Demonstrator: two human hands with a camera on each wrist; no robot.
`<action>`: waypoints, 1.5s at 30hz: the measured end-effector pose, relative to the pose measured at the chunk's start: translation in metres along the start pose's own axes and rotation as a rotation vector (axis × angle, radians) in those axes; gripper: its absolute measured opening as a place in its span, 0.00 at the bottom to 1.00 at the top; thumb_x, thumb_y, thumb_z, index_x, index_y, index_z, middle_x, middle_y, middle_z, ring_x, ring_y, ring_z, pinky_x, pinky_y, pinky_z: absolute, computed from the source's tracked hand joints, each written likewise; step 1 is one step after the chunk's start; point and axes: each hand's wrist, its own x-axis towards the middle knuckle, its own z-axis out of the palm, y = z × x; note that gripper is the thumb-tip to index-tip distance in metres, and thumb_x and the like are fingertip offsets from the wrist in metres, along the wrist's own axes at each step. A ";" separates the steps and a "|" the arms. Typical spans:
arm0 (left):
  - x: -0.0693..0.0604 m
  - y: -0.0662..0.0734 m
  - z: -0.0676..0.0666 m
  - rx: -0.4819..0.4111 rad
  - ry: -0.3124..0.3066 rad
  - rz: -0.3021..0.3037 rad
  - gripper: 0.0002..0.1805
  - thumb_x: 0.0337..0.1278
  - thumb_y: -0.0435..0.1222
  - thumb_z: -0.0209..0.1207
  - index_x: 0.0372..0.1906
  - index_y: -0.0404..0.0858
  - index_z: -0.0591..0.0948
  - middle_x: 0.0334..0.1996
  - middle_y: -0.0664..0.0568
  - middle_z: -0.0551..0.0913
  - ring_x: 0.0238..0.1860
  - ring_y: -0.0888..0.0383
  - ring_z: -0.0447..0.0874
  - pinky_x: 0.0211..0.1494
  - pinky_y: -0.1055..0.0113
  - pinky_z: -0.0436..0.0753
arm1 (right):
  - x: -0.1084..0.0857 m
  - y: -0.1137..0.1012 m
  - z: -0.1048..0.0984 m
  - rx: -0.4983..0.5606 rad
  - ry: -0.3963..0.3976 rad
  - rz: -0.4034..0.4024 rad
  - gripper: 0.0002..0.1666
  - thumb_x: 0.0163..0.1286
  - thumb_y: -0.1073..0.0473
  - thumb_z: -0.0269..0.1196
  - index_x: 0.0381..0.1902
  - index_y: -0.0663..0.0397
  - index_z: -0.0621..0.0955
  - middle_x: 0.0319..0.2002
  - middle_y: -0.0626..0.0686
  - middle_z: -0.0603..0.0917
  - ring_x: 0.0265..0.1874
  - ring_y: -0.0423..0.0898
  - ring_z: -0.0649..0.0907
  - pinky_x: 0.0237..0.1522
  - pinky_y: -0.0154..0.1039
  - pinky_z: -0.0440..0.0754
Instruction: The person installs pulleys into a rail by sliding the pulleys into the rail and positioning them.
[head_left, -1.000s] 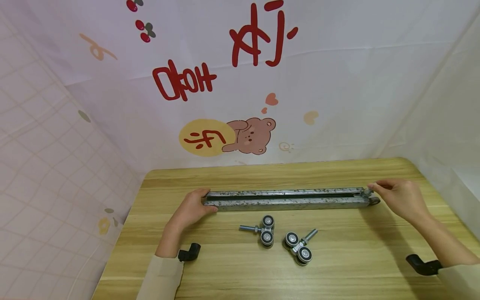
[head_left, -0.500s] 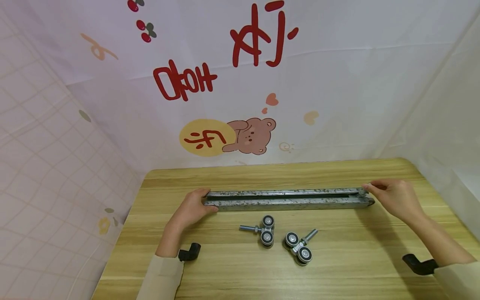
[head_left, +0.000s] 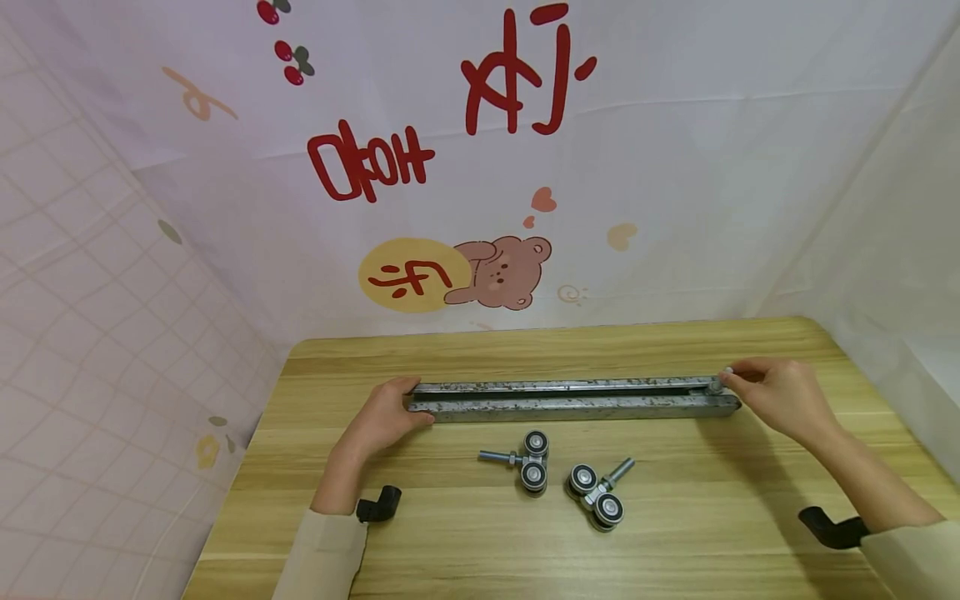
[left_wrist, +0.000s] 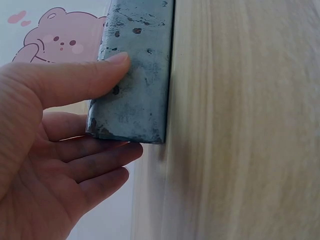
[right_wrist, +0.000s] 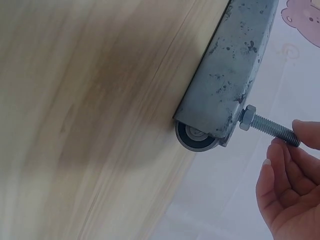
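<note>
Rail point(head_left: 573, 407) on wooden table point(head_left: 450, 542), printed wall point(head_left: 690, 208)

The metal channel rail point(head_left: 570, 408) at the left fingers point(left_wrist: 107, 160) is blue-grey, flecked with dark blotches that run on toward the right fingers point(right_wrist: 267, 195). The threaded stud point(right_wrist: 270, 126) pinched there is silver-grey; the roller point(right_wrist: 192, 139) near those fingers shows a black ring around a grey centre. Between both hands, nearer the wearer, the two roller trolleys point(head_left: 534, 460) point(head_left: 597, 498) pair black rings with silver hubs and bolts. The surface point(head_left: 465, 550) below the fingers is yellowish tan with streaky wood grain. Beyond them, the white backdrop point(head_left: 675, 167) carries red characters point(head_left: 512, 117), a pinkish-brown bear point(head_left: 506, 275) and a yellow oval point(head_left: 415, 302).
</note>
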 end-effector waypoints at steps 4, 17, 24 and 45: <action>0.001 -0.001 0.001 0.007 0.001 -0.005 0.43 0.61 0.36 0.74 0.76 0.26 0.68 0.74 0.32 0.70 0.74 0.36 0.69 0.70 0.41 0.76 | 0.000 -0.002 0.002 0.016 -0.015 0.016 0.19 0.74 0.56 0.68 0.47 0.70 0.89 0.39 0.65 0.90 0.35 0.62 0.89 0.27 0.43 0.85; 0.001 -0.001 0.001 0.001 0.000 -0.008 0.43 0.61 0.36 0.74 0.76 0.26 0.68 0.74 0.32 0.70 0.74 0.36 0.68 0.70 0.41 0.76 | 0.001 -0.011 0.008 0.044 -0.002 -0.003 0.17 0.72 0.59 0.70 0.46 0.71 0.89 0.40 0.66 0.90 0.33 0.58 0.89 0.27 0.32 0.81; 0.001 0.000 0.001 0.003 0.000 -0.004 0.43 0.61 0.36 0.75 0.76 0.26 0.69 0.73 0.32 0.71 0.74 0.36 0.68 0.70 0.41 0.76 | 0.001 -0.014 0.012 0.059 -0.014 -0.011 0.17 0.73 0.59 0.70 0.48 0.72 0.88 0.40 0.67 0.90 0.33 0.58 0.90 0.27 0.32 0.82; 0.000 0.000 0.001 -0.016 -0.004 -0.010 0.43 0.62 0.35 0.74 0.77 0.25 0.67 0.74 0.32 0.69 0.74 0.36 0.68 0.70 0.41 0.76 | 0.005 -0.029 0.019 0.078 -0.032 -0.004 0.19 0.74 0.56 0.69 0.49 0.70 0.89 0.42 0.66 0.90 0.37 0.61 0.90 0.30 0.37 0.86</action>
